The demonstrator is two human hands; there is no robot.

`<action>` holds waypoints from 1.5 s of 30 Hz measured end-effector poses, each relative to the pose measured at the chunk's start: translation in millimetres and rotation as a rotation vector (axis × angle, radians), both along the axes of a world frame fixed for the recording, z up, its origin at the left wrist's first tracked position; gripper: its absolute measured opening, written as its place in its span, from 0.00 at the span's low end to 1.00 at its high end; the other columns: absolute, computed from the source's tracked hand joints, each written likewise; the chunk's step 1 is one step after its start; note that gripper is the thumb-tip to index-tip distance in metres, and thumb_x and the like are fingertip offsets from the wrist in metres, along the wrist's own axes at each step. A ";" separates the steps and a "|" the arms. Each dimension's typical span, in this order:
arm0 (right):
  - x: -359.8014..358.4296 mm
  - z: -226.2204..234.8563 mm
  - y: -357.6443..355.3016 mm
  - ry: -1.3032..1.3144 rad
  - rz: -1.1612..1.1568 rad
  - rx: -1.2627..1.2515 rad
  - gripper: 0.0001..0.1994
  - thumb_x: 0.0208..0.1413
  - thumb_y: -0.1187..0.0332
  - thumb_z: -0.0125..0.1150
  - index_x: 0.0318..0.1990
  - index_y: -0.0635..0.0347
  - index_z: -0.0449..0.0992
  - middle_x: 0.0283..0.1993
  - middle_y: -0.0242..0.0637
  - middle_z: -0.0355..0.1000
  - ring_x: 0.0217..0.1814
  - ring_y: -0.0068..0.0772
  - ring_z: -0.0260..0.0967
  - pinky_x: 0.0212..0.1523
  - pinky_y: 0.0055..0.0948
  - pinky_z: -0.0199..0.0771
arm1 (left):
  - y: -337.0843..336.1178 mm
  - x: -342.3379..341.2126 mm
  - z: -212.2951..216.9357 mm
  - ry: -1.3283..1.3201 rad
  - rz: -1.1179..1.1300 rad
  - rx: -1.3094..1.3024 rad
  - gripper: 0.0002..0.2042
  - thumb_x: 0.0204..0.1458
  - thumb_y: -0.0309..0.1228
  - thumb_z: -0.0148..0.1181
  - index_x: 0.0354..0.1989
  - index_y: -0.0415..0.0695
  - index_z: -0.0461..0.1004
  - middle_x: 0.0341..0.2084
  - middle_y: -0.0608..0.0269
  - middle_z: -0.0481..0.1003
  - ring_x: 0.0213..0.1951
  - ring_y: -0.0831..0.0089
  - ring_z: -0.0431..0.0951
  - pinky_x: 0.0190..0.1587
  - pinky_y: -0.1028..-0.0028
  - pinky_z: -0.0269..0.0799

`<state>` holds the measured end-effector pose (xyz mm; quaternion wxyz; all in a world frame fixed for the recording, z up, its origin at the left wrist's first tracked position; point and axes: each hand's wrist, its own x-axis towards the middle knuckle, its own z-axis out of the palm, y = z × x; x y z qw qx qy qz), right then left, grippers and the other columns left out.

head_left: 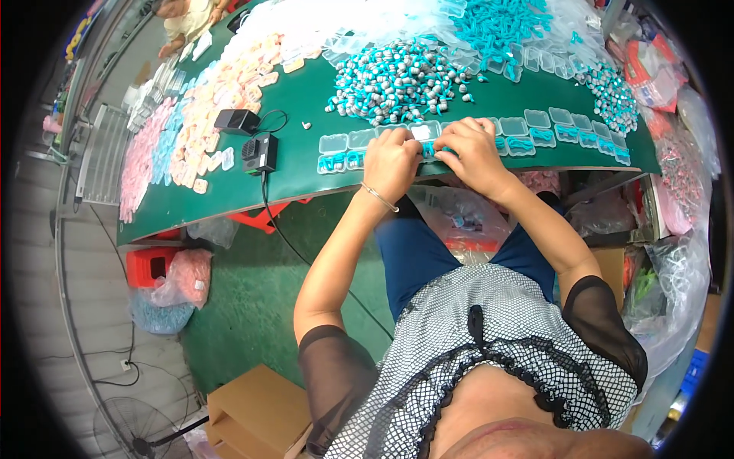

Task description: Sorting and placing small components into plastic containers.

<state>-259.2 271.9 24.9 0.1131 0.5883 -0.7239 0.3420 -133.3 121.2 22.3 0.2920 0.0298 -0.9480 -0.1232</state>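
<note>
A row of small clear hinged plastic boxes (334, 143) lies along the table's near edge, lids flipped back, with teal pieces in their near halves. Over the middle of this row my left hand (391, 163) is closed, its fingers curled down at one box. Close on its right, my right hand (474, 155) bends its fingers and thumb together over the same spot. Between the hands a bit of teal (428, 150) shows; what the fingertips pinch is hidden. Just beyond lies a heap of small teal pieces with grey-and-white striped ends (401, 80).
On the green table (306, 164) are a black cube-shaped device (259, 153) with a cable, peach (222, 115) and pink pieces (145, 153), a teal heap (501, 30) and clear boxes. Another person (187, 19) is at the far left. Plastic bags (680, 168) crowd the right.
</note>
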 end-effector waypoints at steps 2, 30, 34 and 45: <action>2.1 -4.9 -5.3 0.023 -0.016 -0.004 0.04 0.45 0.67 0.66 0.30 0.50 0.77 0.35 0.26 0.70 0.44 0.32 0.65 0.51 0.41 0.53 | -0.5 0.5 -3.1 -0.036 0.027 -0.015 0.03 0.41 0.28 0.64 0.25 0.48 0.77 0.30 0.67 0.72 0.36 0.64 0.72 0.36 0.64 0.65; -52.0 16.3 59.9 -0.023 -0.173 0.035 0.02 0.49 0.67 0.61 0.29 0.51 0.76 0.32 0.26 0.72 0.40 0.33 0.68 0.50 0.41 0.55 | -30.9 -90.2 23.1 -0.449 0.262 -0.044 0.08 0.46 0.36 0.61 0.33 0.50 0.81 0.31 0.54 0.79 0.36 0.54 0.79 0.40 0.58 0.75; -76.2 12.3 85.1 -0.030 -0.219 0.005 0.02 0.49 0.65 0.61 0.29 0.49 0.76 0.32 0.27 0.73 0.42 0.31 0.69 0.48 0.38 0.56 | -36.7 -100.1 22.1 -0.648 0.377 -0.071 0.09 0.46 0.28 0.54 0.31 0.43 0.81 0.33 0.47 0.79 0.39 0.51 0.80 0.41 0.56 0.76; -248.8 3.1 197.6 -0.003 -0.875 0.099 0.04 0.48 0.64 0.62 0.31 0.49 0.79 0.32 0.33 0.76 0.40 0.37 0.74 0.43 0.46 0.62 | -46.0 -87.1 11.1 -0.108 0.143 0.197 0.07 0.45 0.22 0.61 0.33 0.43 0.81 0.26 0.52 0.77 0.28 0.63 0.80 0.33 0.69 0.75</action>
